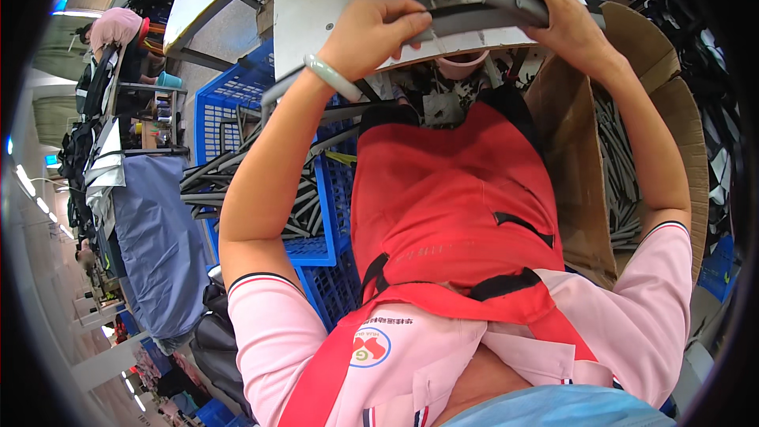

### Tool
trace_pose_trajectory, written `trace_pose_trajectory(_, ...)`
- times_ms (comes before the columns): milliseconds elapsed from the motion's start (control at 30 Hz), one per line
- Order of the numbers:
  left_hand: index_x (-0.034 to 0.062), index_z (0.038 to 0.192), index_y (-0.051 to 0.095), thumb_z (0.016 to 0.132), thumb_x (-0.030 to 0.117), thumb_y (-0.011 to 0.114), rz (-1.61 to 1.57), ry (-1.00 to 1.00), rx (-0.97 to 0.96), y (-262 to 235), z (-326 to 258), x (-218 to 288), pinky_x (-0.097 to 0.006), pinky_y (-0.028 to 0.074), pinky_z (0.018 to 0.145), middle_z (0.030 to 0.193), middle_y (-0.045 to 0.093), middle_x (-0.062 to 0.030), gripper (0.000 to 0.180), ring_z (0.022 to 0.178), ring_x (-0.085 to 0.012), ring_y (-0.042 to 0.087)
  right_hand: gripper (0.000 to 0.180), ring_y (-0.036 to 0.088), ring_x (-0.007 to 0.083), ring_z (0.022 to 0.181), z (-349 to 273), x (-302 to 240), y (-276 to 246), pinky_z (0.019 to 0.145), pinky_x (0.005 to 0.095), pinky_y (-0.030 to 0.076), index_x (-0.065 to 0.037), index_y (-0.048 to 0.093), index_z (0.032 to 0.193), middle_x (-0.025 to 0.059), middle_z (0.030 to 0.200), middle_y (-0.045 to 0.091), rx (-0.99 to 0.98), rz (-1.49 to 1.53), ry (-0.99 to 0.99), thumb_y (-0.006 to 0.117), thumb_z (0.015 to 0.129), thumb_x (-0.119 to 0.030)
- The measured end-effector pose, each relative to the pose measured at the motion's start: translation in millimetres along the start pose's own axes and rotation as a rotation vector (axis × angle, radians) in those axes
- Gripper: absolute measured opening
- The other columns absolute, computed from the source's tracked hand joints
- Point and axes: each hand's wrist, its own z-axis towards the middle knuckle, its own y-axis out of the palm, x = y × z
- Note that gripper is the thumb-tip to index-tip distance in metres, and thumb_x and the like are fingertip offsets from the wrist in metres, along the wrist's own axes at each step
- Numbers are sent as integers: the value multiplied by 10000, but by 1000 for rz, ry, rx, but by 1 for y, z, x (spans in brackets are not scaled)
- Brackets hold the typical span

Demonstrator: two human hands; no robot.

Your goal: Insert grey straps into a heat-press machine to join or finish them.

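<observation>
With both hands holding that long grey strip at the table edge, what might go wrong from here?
1. The left hand and right hand grip the grey strip only near its ends, so it may bend or slip.
2. The strip lies at the edge of the worktable; if released, it could fall toward the blue crate or the cardboard box.
3. The jade-coloured bracelet might catch on the table edge.

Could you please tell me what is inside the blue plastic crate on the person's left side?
The blue crate holds a pile of long grey and black strips. The left forearm and red apron cover its right part, so the rest is hidden.
</observation>
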Motion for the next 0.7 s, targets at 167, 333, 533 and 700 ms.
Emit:
trace_pose_trajectory(167, -24, 1035, 674, 893, 215, 666, 53, 82, 65, -10, 32, -4, -200, 449, 565, 772, 682, -66, 278, 580, -69, 541, 504, 607, 380, 925, 23, -15, -30, 793, 404, 471, -24, 480, 1187, 223, 963, 618, -26, -49, 53, 704, 745, -116)
trace_pose_trajectory(333, -31, 1057, 675, 885, 214, 672, 34, -8, 134, -4, 50, -15, -213, 459, 580, 783, 691, -86, 299, 573, -80, 545, 508, 615, 383, 836, 33, 2, -25, 724, 417, 484, -21, 479, 1148, 238, 867, 615, -101, -81, 113, 725, 723, -153)
trace_pose_trajectory(533, -38, 1059, 676, 893, 188, 650, -45, -21, 108, -8, 60, -12, -216, 462, 577, 781, 691, -107, 282, 568, -94, 550, 496, 631, 356, 853, 40, 14, -23, 729, 414, 488, -23, 489, 1133, 233, 886, 621, -98, 6, 136, 727, 716, -150)
trace_pose_trajectory(700, -36, 1053, 678, 902, 154, 623, -77, 18, 76, -17, 76, -20, -228, 471, 609, 806, 692, -128, 249, 592, -116, 569, 471, 632, 351, 894, 53, 17, -25, 754, 406, 485, -22, 499, 1107, 224, 918, 627, -62, -9, 68, 729, 720, -157)
